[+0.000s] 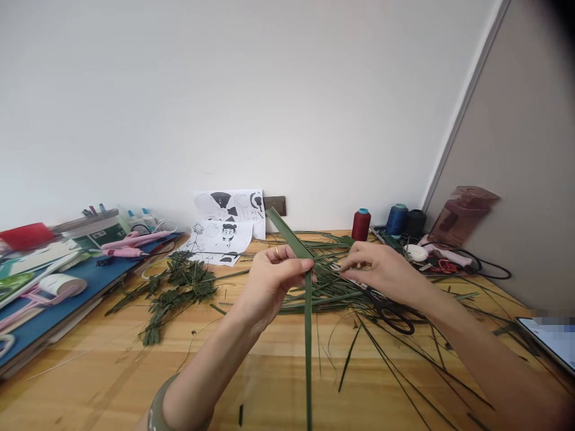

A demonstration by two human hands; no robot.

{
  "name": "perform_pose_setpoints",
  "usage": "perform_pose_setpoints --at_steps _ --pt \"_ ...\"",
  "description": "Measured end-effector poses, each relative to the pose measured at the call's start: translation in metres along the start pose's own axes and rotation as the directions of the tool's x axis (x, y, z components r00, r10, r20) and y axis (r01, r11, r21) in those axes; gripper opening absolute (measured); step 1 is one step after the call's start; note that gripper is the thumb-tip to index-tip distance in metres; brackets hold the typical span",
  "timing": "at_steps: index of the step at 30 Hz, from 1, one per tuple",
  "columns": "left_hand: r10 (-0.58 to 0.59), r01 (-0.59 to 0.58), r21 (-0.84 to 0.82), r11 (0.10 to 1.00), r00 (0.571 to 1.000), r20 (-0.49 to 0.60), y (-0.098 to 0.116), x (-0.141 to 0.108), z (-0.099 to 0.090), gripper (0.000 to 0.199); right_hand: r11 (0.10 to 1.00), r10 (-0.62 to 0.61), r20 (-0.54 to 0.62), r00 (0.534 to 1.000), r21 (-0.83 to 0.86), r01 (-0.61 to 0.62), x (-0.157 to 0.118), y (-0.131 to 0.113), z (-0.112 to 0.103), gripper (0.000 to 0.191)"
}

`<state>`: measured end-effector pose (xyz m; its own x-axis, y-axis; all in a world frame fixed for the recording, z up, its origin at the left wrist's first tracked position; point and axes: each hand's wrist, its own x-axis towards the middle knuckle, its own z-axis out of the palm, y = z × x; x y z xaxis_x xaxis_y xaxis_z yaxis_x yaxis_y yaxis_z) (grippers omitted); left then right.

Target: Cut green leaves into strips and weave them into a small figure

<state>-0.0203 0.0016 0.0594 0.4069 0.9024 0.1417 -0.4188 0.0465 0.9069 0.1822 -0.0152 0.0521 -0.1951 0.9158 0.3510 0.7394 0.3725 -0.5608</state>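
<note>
My left hand is closed, thumb and fingers pinching a long green leaf strip. The strip is folded at the thumb: its broad end slants up to the left, while a narrow length hangs straight down past the table's front. To the right, my right hand has its fingertips drawn together a short way from the fold. Whatever is in those fingertips is too thin to make out. Behind and below both hands lies a heap of green leaf strips. Black-handled scissors rest under my right wrist.
Leafy sprigs and printed drawings lie left of centre. Thread spools, including a red one, stand at the back right near a pink bottle. A pink glue gun is at left; a phone at right.
</note>
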Motion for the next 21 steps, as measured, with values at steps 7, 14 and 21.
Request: perform_pose_setpoints --at_steps 7,14,21 --pt "-0.214 0.205 0.082 0.975 0.966 0.142 -0.013 -0.002 0.005 0.01 0.863 0.257 -0.151 0.955 0.481 -0.156 -0.002 -0.013 -0.007 0.013" --pt "-0.293 0.282 0.081 0.956 0.935 0.198 -0.017 -0.004 0.009 0.005 0.958 0.032 -0.395 0.918 0.273 0.084 -0.01 -0.028 -0.006 0.026" --pt "-0.348 0.351 0.017 0.936 0.919 0.186 -0.014 -0.003 0.006 0.006 0.735 -0.629 -0.325 0.706 -0.546 0.403 -0.019 -0.018 -0.01 0.026"
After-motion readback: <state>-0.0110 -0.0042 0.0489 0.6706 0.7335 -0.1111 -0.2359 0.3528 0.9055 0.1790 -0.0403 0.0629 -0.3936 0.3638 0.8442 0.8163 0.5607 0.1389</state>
